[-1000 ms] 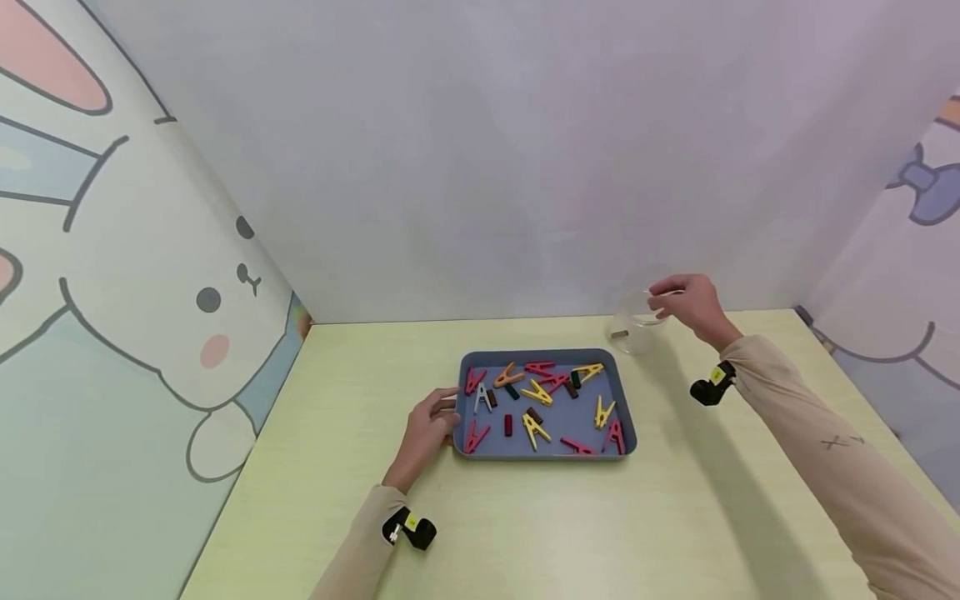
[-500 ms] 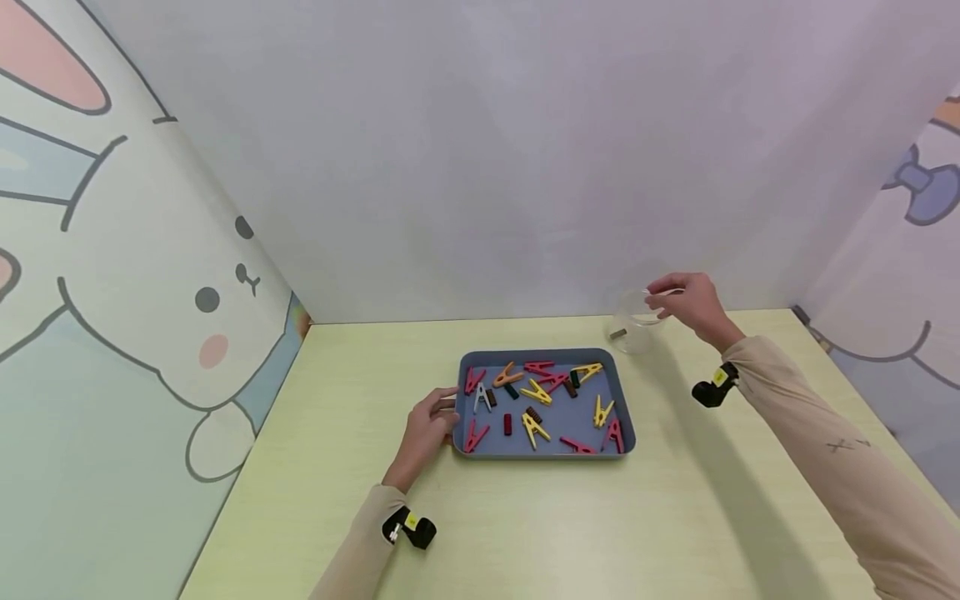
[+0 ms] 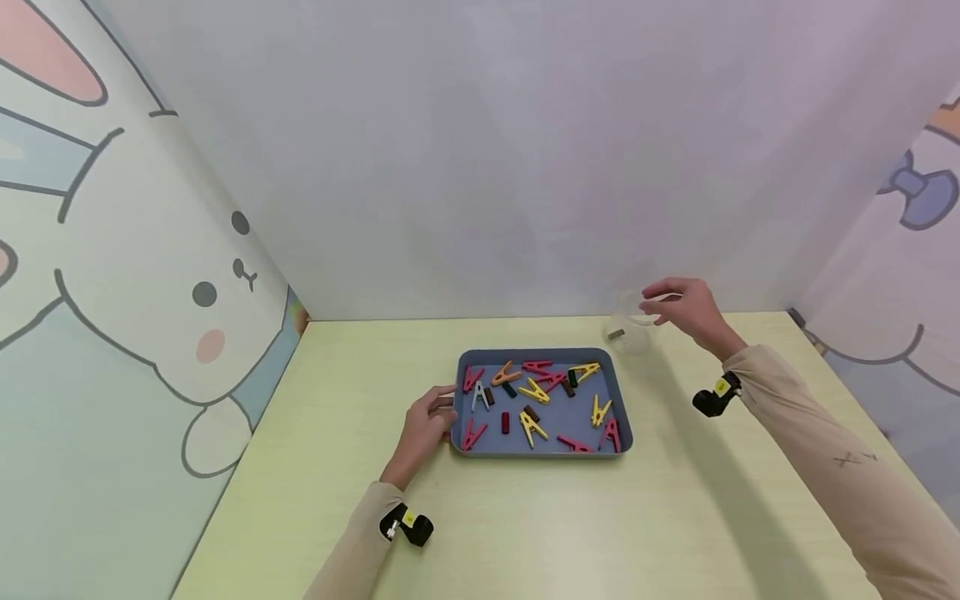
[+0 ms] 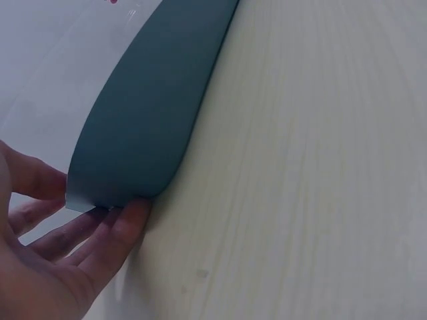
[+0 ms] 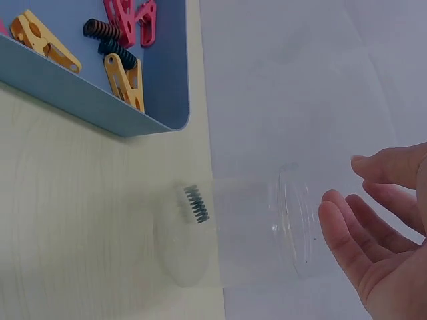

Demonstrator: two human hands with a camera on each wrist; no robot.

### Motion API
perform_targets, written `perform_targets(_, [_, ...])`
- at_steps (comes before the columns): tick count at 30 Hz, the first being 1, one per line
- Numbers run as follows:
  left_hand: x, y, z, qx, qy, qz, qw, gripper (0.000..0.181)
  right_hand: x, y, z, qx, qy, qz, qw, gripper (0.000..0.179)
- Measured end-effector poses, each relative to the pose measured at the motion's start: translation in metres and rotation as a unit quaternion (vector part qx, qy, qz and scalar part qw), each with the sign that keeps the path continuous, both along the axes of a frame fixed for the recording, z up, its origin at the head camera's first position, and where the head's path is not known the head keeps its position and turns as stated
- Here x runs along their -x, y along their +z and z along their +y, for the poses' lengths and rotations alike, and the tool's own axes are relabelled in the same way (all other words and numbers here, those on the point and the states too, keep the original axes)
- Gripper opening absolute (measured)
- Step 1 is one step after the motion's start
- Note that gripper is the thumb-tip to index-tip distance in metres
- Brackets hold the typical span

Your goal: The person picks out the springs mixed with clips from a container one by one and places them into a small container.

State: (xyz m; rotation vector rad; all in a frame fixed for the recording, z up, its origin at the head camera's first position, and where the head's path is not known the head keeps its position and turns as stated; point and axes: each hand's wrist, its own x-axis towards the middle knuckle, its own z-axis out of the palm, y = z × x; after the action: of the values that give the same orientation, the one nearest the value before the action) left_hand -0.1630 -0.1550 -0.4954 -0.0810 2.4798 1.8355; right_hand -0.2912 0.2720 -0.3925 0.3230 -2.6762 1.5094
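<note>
My left hand point(image 3: 423, 433) grips the left wall of a blue-grey tray point(image 3: 540, 455), thumb at the rim and fingers against the outer side in the left wrist view. Above a clear plastic jar point(image 5: 250, 260), my right hand point(image 3: 693, 312) has thumb and fingers spread apart with nothing between them. A dark coil spring point(image 5: 197, 204) lies inside the jar, near its bottom. In the tray are several clothespins, such as a yellow clothespin point(image 3: 532, 428) and an orange clothespin point(image 3: 506, 375). Among them lie several springs, including a red spring point(image 3: 505, 422) and a brown spring point(image 3: 532, 413).
The light wooden table point(image 3: 540, 525) meets a pale back wall point(image 3: 480, 167) just behind the jar. Printed side walls point(image 3: 127, 333) stand left and right. The jar is close to the tray's far right corner.
The right hand's thumb and fingers have parted slightly at the jar's mouth. The spring inside the jar has tilted a little. The left hand keeps its place on the tray.
</note>
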Motion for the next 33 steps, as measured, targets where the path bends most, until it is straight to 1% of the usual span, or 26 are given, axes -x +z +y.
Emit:
perform_targets(7, [0.001,0.000,0.000,0.000,0.003,0.002,1.0000,0.043,-0.007,0.000,-0.006,0.008,0.010,0.007,0.9999,0.038])
perform_targets(11, [0.002,-0.001,0.000,0.002,0.002,0.001,1.0000,0.043,-0.010,-0.002,-0.008,0.012,0.007,0.002,0.9999,0.034])
perform_targets(15, [0.002,-0.002,0.000,0.001,0.001,0.004,1.0000,0.043,-0.013,-0.004,-0.011,0.020,0.009,0.007,0.9997,0.032])
perform_targets(20, [0.001,0.000,0.000,-0.014,-0.002,-0.002,0.9999,0.044,-0.018,-0.007,-0.017,0.019,0.024,0.014,0.9994,0.030])
perform_targets(21, [0.000,0.002,0.000,-0.019,-0.003,-0.006,0.9998,0.044,-0.018,-0.007,-0.018,0.019,0.027,0.014,0.9993,0.030])
perform_targets(25, [-0.007,0.019,0.002,-0.032,-0.015,-0.006,0.9994,0.044,-0.023,-0.007,-0.023,0.013,0.040,0.017,0.9990,0.030])
perform_targets(28, [-0.012,0.033,0.005,-0.026,-0.019,-0.005,0.9995,0.044,-0.025,-0.009,-0.025,0.008,0.047,0.013,0.9988,0.030])
perform_targets(31, [-0.015,0.038,0.006,-0.020,-0.018,-0.005,0.9996,0.044,-0.028,-0.013,-0.028,-0.001,0.053,0.008,0.9986,0.029])
perform_targets(33, [-0.015,0.039,0.007,-0.017,-0.018,-0.003,0.9997,0.044,-0.029,-0.016,-0.030,-0.002,0.054,0.003,0.9985,0.028])
